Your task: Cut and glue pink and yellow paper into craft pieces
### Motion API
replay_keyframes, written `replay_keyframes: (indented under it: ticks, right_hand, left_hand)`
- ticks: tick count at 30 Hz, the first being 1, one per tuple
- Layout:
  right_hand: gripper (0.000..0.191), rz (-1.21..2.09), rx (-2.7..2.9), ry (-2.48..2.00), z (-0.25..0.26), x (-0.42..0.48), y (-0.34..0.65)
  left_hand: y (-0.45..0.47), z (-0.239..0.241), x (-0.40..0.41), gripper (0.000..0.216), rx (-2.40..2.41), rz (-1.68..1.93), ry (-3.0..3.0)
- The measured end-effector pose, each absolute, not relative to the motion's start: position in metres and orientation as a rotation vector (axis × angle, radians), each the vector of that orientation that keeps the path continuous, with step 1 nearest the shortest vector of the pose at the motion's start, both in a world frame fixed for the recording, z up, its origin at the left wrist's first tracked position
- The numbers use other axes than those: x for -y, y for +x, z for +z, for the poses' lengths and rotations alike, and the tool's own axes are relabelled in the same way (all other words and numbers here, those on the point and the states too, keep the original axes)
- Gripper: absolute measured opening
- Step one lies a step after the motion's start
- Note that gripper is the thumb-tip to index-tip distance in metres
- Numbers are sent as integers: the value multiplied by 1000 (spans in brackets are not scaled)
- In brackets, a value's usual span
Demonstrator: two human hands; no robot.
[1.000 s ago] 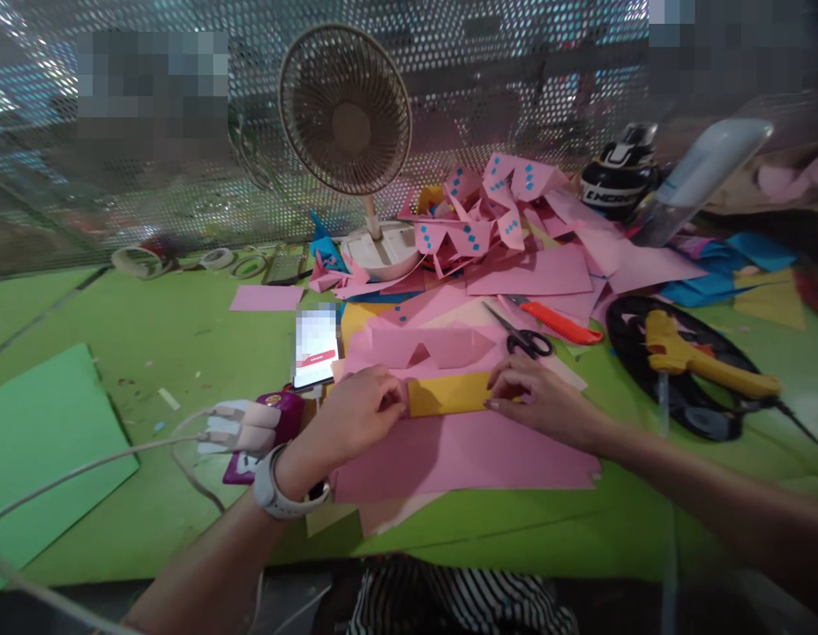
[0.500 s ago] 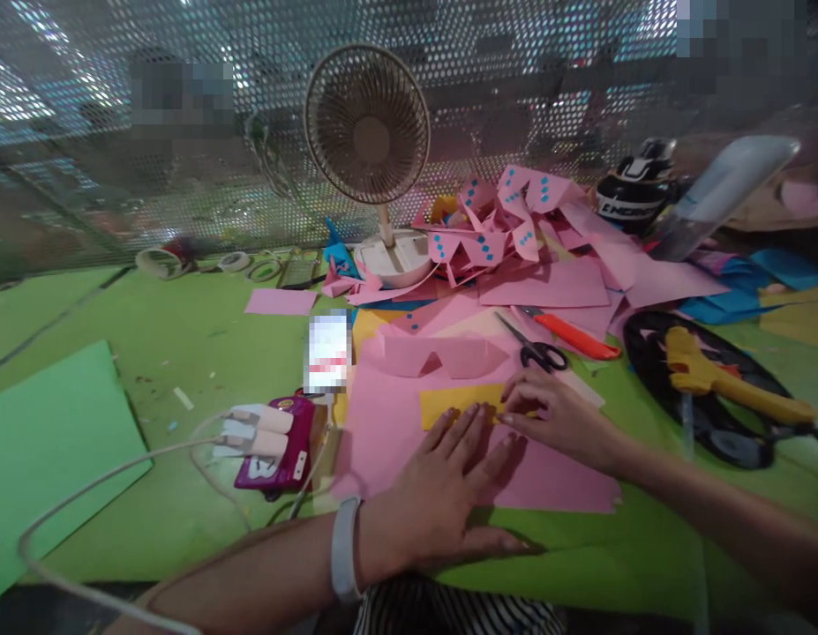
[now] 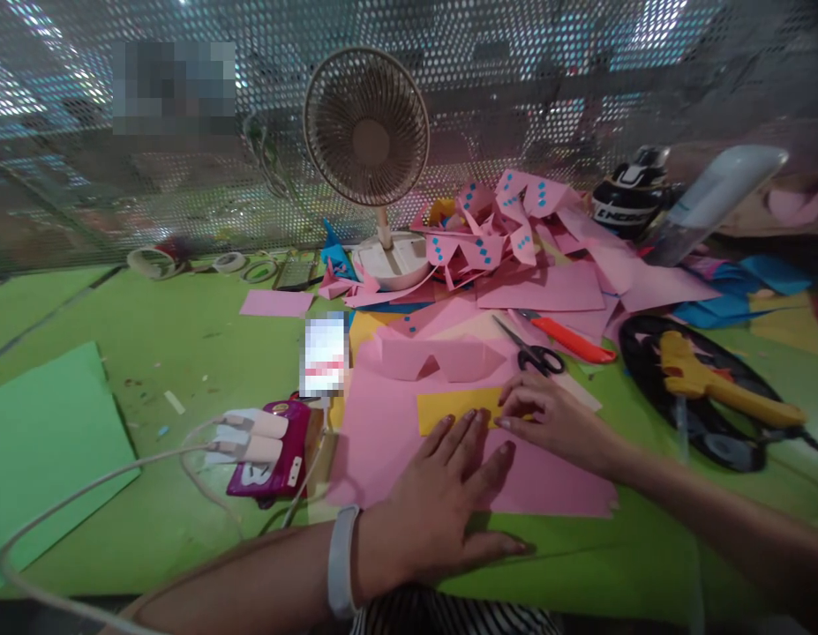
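Observation:
A folded yellow paper strip [image 3: 452, 408] lies on a large pink sheet [image 3: 388, 432] on the green table. My left hand [image 3: 441, 503] lies flat on the pink sheet, fingers spread, their tips touching the strip's lower edge. My right hand [image 3: 547, 419] presses its fingertips on the right end of the yellow strip, fingers curled. A folded pink paper piece [image 3: 441, 357] sits just behind the strip.
Scissors [image 3: 531, 351] and an orange cutter [image 3: 571, 337] lie behind my right hand. A yellow glue gun [image 3: 716, 388] rests on a black tray [image 3: 637, 335] at right. A fan [image 3: 369, 132], a phone [image 3: 324, 357], a magenta power bank [image 3: 273, 450] with cables, a green sheet [image 3: 44, 441].
My left hand left the strip's left end, swung down and opened flat on the pink sheet below it. My right hand stayed on the strip's right end.

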State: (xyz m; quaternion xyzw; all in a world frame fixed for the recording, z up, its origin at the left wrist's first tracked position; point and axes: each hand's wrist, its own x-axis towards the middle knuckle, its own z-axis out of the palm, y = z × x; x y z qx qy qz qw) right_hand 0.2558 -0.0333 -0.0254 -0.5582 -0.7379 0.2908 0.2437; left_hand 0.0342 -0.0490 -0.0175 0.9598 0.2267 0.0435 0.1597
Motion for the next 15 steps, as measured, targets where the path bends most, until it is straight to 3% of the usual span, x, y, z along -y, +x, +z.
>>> replay_keyframes:
  ticks: [15]
  right_hand:
    - [20,632,2184,-1581,-10,28,275]
  left_hand:
    - [35,-20,45,81,-661,57,2813]
